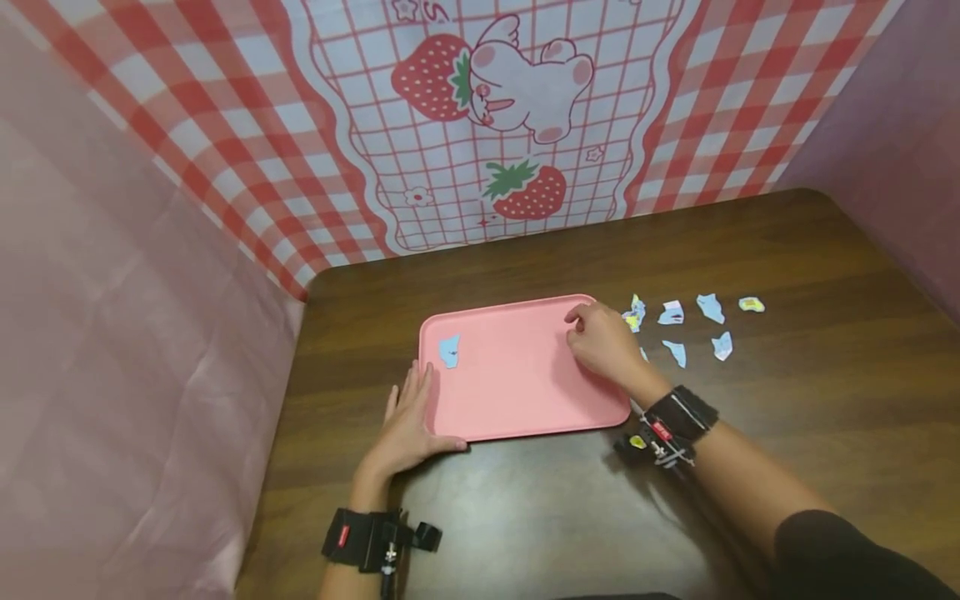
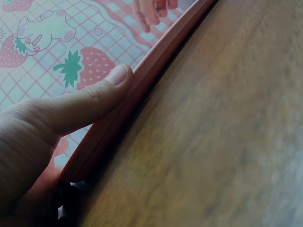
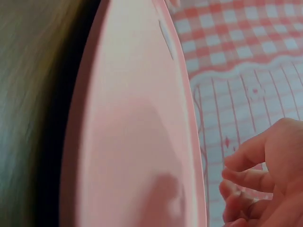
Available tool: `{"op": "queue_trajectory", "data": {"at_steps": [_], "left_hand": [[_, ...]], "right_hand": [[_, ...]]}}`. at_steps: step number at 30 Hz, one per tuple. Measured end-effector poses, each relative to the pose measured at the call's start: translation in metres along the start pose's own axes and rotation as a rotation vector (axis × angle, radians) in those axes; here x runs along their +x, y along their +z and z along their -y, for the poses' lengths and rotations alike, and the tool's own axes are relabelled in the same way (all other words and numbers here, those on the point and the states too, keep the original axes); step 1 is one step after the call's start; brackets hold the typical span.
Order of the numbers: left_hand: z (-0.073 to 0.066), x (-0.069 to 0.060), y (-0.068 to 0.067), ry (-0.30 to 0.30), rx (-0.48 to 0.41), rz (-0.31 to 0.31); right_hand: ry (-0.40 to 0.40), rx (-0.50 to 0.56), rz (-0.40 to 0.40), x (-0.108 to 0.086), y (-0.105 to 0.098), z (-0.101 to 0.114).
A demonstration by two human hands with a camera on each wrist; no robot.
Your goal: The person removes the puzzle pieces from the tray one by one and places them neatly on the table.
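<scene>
A pink tray point(image 1: 517, 383) lies on the table with one light blue cut piece point(image 1: 449, 352) near its left end. My left hand point(image 1: 405, 425) rests against the tray's near left corner, fingers spread along the left side. In the left wrist view, the thumb point(image 2: 90, 101) lies straight on the tray's rim. Over the tray's right part hovers my right hand point(image 1: 603, 342), its fingers loosely bent. In the right wrist view, nothing shows between the thumb and fingers of the right hand point(image 3: 265, 175).
Right of the tray, several small cut pieces point(image 1: 710, 307) with light blue and yellow print lie in rough rows on the wooden table point(image 1: 525, 517). My right hand partly covers the nearest ones. A checked strawberry cloth point(image 1: 525, 175) hangs behind the table.
</scene>
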State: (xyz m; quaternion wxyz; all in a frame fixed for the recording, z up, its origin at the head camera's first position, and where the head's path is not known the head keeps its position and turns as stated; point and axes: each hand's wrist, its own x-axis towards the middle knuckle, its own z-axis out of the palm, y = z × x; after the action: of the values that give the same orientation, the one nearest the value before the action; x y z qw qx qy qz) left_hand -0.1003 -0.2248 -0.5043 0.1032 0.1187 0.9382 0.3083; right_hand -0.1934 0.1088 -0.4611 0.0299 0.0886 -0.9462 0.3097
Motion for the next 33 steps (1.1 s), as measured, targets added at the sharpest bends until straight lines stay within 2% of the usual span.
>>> {"op": "queue_trajectory", "data": {"at_steps": [4,10,15,22,33], "left_hand": [[0.000,-0.001,0.000,0.001,-0.010,0.000],[0.000,-0.001,-0.001,-0.005,-0.003,0.005],[-0.001,-0.002,-0.002,-0.011,0.001,0.011],[0.000,0.001,-0.002,0.014,0.022,0.014],[0.001,0.001,-0.001,0.014,0.031,0.009]], "right_hand": [[-0.039,-0.006,0.061,0.004,0.012,0.020],[-0.045,0.044,0.124,0.013,0.030,0.045],[-0.065,0.065,0.146,0.024,0.047,0.062],[-0.056,0.107,0.162,0.035,0.075,0.079],[-0.051,0.030,0.181,0.041,0.104,0.099]]}}
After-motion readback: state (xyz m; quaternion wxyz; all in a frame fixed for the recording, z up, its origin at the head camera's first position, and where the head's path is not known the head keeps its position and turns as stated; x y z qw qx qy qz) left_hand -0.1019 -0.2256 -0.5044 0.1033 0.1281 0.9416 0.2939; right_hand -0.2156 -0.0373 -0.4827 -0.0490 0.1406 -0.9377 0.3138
